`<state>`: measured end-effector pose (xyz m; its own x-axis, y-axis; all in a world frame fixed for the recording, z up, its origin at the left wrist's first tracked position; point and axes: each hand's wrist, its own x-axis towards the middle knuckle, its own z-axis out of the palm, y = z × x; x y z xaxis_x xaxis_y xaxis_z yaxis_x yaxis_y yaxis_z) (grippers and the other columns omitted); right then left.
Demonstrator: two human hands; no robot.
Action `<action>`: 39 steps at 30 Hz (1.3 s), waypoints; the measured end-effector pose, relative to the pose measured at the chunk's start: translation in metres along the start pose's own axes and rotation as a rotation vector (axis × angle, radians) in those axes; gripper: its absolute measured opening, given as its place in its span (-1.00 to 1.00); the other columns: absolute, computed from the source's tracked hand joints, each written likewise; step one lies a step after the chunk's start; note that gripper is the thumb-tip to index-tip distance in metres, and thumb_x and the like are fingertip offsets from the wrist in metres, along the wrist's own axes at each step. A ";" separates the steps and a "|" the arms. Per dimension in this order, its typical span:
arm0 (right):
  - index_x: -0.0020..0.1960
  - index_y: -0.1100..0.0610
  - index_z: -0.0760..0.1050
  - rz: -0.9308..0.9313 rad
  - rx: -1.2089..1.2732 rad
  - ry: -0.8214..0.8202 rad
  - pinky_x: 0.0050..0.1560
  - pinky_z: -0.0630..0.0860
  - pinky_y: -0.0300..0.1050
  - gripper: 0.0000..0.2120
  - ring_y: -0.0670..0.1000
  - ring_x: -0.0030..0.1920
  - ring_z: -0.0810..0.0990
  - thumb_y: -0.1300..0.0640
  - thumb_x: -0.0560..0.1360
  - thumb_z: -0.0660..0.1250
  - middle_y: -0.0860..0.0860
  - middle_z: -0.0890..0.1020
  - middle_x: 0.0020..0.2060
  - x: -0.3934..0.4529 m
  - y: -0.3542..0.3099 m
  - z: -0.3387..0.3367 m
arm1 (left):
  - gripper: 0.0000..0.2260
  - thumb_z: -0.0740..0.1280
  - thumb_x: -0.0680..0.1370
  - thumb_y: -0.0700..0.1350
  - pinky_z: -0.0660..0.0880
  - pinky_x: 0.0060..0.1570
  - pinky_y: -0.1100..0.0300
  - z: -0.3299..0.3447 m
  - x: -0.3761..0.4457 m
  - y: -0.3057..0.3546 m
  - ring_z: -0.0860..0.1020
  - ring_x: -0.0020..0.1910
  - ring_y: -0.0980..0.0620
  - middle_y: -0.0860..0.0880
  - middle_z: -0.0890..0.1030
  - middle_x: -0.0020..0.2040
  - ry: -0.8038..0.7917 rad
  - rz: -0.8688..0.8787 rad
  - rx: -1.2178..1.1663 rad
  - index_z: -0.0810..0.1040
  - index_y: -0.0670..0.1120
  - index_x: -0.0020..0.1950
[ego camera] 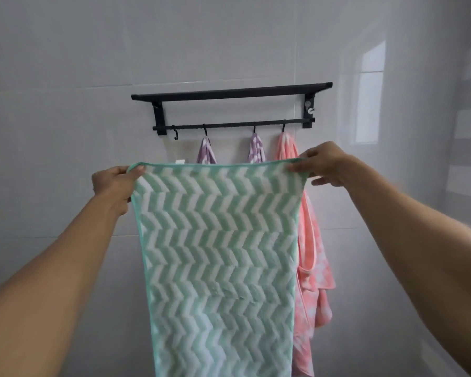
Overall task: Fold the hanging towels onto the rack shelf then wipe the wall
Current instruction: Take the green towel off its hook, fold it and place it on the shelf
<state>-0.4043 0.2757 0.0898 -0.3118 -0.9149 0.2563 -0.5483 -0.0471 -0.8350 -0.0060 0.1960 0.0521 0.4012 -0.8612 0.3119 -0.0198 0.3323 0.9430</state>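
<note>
Left hand (pixel 114 183) closed over the top left corner of the green zigzag towel (pixel 218 257), thumb on the near face, fingers curled behind the hem. Right hand (pixel 325 164) pinching the top right corner, thumb and forefinger tight on the edge, the remaining fingers loosely spread below and clear of the cloth. Towel stretched flat between the two, top hem level, the rest hanging straight down and out past the bottom of the view.

Behind it, mostly covered: two purple towels (pixel 206 152) on hooks, only their gathered tops showing above the green hem. Just to the right, a pink towel (pixel 314 268) on the last hook, its long folds visible beside the green towel's right edge. Empty hook (pixel 175 134) at the far left of the lower rail.

Above, the black rack (pixel 231 95) fixed to the wall (pixel 65 77), its upper shelf bare. Pale glossy tiles all around, a window's reflection at the right.
</note>
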 end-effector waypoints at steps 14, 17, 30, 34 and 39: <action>0.09 0.25 0.64 0.057 0.306 -0.008 -0.30 0.64 -0.06 -0.79 0.08 -0.12 0.71 0.23 0.49 0.51 0.16 0.70 -0.02 -0.008 0.020 0.015 | -0.83 0.48 0.54 -0.11 0.58 -0.47 0.24 0.006 -0.015 -0.015 0.56 -0.31 0.06 -0.03 0.60 -0.22 -0.048 -0.057 -0.003 0.52 -0.07 -0.19; 0.14 0.23 0.62 -0.004 0.377 0.026 -0.14 0.68 0.03 -0.73 0.08 -0.09 0.71 0.22 0.47 0.53 0.14 0.70 0.00 -0.004 0.009 0.009 | -0.86 0.49 0.53 -0.10 0.58 -0.45 0.24 0.003 -0.009 -0.006 0.60 -0.27 0.04 -0.07 0.64 -0.13 -0.049 -0.022 -0.038 0.56 -0.09 -0.12; 0.18 0.34 0.54 0.338 0.209 -0.189 -0.10 0.67 0.07 -0.65 0.15 -0.09 0.71 0.08 0.57 0.42 0.19 0.70 -0.04 -0.037 0.120 0.067 | -0.51 0.60 0.38 -0.04 0.65 -0.27 0.02 -0.007 -0.040 -0.126 0.69 -0.20 -0.14 -0.27 0.71 -0.04 -0.275 -0.429 0.114 0.59 -0.35 0.12; 0.19 0.21 0.59 0.291 0.403 -0.130 -0.04 0.65 0.03 -0.57 0.10 -0.10 0.70 -0.12 0.53 0.44 0.11 0.72 -0.02 -0.020 0.075 0.052 | -0.43 0.65 0.29 0.03 0.66 -0.18 -0.04 0.013 -0.014 -0.079 0.71 -0.15 -0.14 -0.22 0.71 -0.02 -0.234 -0.347 -0.030 0.61 -0.29 0.12; 0.24 0.16 0.61 0.356 0.356 -0.427 0.22 0.59 0.15 -0.17 0.15 0.14 0.69 -0.24 0.09 0.67 0.12 0.73 0.09 -0.042 0.100 0.057 | -0.33 0.66 0.28 -0.02 0.65 -0.03 -0.11 -0.008 -0.046 -0.112 0.67 0.12 -0.18 -0.21 0.63 0.26 -0.738 -0.467 -0.059 0.58 -0.20 0.33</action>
<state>-0.4018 0.2862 -0.0325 -0.0507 -0.9743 -0.2197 -0.1554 0.2250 -0.9619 -0.0152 0.2011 -0.0684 -0.3394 -0.9363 -0.0903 0.0540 -0.1152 0.9919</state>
